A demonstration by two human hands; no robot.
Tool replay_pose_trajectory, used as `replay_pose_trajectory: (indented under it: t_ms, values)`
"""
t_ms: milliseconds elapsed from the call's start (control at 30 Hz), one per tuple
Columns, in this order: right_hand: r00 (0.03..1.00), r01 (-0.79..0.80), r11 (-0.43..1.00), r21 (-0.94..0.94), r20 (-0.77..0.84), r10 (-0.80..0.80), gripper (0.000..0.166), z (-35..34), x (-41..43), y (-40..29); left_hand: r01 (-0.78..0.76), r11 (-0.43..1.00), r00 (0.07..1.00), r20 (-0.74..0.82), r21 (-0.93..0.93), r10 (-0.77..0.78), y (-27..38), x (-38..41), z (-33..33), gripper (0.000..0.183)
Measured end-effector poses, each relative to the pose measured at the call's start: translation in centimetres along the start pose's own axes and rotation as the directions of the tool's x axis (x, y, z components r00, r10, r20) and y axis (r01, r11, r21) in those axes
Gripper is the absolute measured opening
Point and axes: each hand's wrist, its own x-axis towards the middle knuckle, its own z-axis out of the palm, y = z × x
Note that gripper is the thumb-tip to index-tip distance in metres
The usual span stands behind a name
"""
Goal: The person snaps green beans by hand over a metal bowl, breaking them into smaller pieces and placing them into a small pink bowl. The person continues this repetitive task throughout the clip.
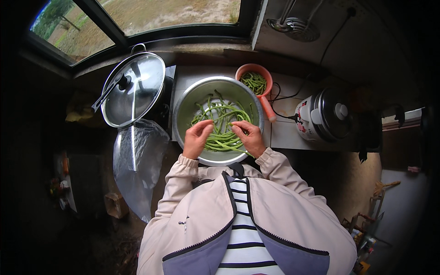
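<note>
A large round metal basin (184, 103) stands on the tiled counter before me, with long green beans (223, 142) lying loosely in it. Over its left part is my left hand (197, 137), thumb and forefinger pinched close together; whether anything small is between them cannot be told. My right hand (250, 136) is over the right part, its thumb and fingers closed on a green bean, whose small green end shows at the fingertips. Behind the basin on the right, an orange plastic ladle-like strainer or scoop (264, 103) holds short pieces of green bean (253, 82).
At the left a wok with a glass lid (142, 82) stands on a cooker, a clear plastic bag (137, 165) hanging below it. A rice cooker (319, 115) with a black cable stands at the right. Metal ladles (282, 25) hang on the wall beside the window.
</note>
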Motion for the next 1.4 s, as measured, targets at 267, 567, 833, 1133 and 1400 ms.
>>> replay_pose_trajectory:
  t_ms: [267,567,833,1133,1400]
  values:
    - [1.0,-0.018,1.0,-0.024,-0.017,0.018,0.021,0.4,-0.3,-0.7,-0.081,0.978,0.995,0.076,0.19,0.068,1.6,-0.3,2.7,0.017]
    - [0.97,-0.205,0.903,0.378,-0.043,0.238,0.026,2.0,-1.1,1.1,-0.033,0.984,0.992,0.125,0.176,0.011,1.9,-0.5,3.4,0.014]
    - [0.953,-0.203,0.767,0.609,-0.056,0.297,0.025,2.0,-0.3,1.5,-0.009,0.983,0.98,0.195,0.186,-0.028,1.9,-1.4,3.7,0.015]
    - [0.947,-0.095,0.628,0.772,-0.124,0.296,0.023,-2.8,2.0,0.8,0.065,0.981,0.996,0.048,0.182,-0.075,-0.3,-1.1,-1.2,0.011]
    - [0.958,-0.03,0.607,0.794,-0.15,0.245,0.044,-5.4,2.5,0.4,0.017,0.896,0.982,-0.177,0.445,0.069,0.7,0.5,-3.7,0.017]
